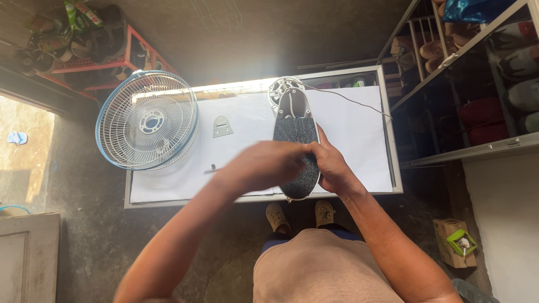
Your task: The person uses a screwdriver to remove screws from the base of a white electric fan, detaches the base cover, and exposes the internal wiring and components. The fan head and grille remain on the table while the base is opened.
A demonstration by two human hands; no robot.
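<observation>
In the head view, a fan housing [296, 147] is seen lying lengthwise on the counter [359, 134], near its right half. Its near part is covered by a dark speckled panel, and its far end shows a pale open shell with a round grille part behind it. A thin cable [348, 100] is seen running from that far end to the right. The housing's near tip is reached just past the counter's front edge.

The right hand [332, 165] is closed on the housing's right edge, thumb laid over the dark panel. The left hand [264, 165] is blurred; it is held across the housing's left edge, and whether its fingers are closed on the housing or on something small cannot be told. The part of the panel beneath both hands is hidden.

A fan guard [147, 119] with a blue rim is leaned over the counter's left end, partly past its edge. A small grey bracket [222, 127] is lain between guard and housing, and a small dark piece [212, 168], too small to make out, is nearer the front.

A shelf rack [477, 84] is cut off at the right.
</observation>
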